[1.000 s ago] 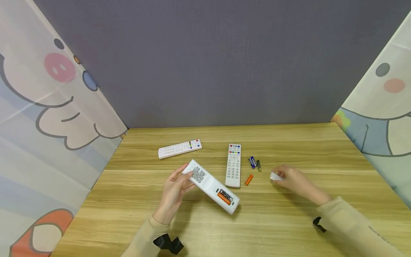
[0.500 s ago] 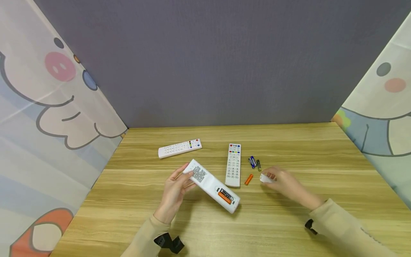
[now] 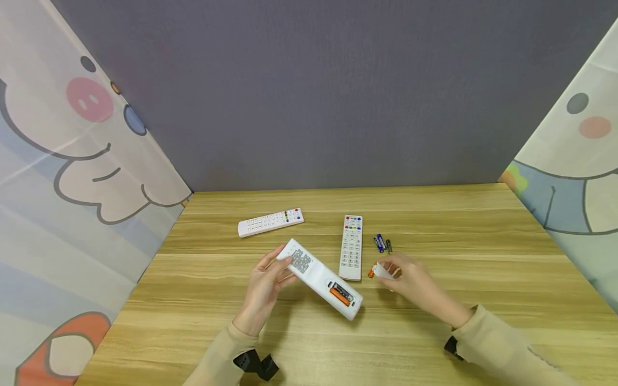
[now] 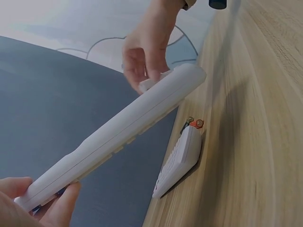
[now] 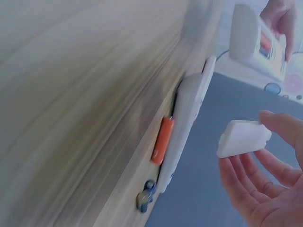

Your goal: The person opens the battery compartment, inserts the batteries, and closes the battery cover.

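My left hand (image 3: 260,292) grips a white remote control (image 3: 316,276) by one end, its back turned up and raised over the table. At the far end its battery compartment is uncovered, with an orange battery (image 3: 339,297) and a black one side by side inside. Between thumb and fingers my right hand (image 3: 410,276) pinches a small white battery cover (image 5: 244,138), in the air to the right of the remote. A loose orange battery (image 5: 163,140) lies on the table below, partly hidden behind the cover in the head view.
Another white remote (image 3: 351,249) lies buttons up in the middle of the wooden table (image 3: 434,214), and one more (image 3: 270,223) lies at the back left. Blue batteries (image 3: 380,243) and a dark battery (image 3: 388,245) lie right of the middle remote. A grey panel (image 3: 338,107) stands behind the table.
My right hand has moved left with the battery cover, nearer the held remote, and now overlaps the loose orange battery. The left hand and its remote have barely moved.
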The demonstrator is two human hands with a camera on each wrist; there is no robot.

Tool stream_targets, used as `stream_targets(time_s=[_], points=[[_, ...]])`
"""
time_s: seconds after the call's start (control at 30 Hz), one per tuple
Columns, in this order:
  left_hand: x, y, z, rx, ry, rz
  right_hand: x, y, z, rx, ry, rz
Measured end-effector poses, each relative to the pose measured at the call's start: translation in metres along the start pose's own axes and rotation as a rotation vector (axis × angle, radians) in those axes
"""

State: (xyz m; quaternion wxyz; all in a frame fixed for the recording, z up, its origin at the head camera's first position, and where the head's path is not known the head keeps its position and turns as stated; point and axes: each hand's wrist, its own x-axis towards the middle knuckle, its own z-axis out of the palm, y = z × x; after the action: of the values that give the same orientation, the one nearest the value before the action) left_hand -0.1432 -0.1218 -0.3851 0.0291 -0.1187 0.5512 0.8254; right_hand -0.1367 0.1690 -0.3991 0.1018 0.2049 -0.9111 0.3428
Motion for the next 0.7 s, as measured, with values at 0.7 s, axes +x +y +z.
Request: stream_targets(time_s=[0.7], points=[[0.001, -0.001, 0.007, -0.024, 0.024, -0.007, -0.001, -0.03, 0.021, 0.269, 0.169, -0.192]])
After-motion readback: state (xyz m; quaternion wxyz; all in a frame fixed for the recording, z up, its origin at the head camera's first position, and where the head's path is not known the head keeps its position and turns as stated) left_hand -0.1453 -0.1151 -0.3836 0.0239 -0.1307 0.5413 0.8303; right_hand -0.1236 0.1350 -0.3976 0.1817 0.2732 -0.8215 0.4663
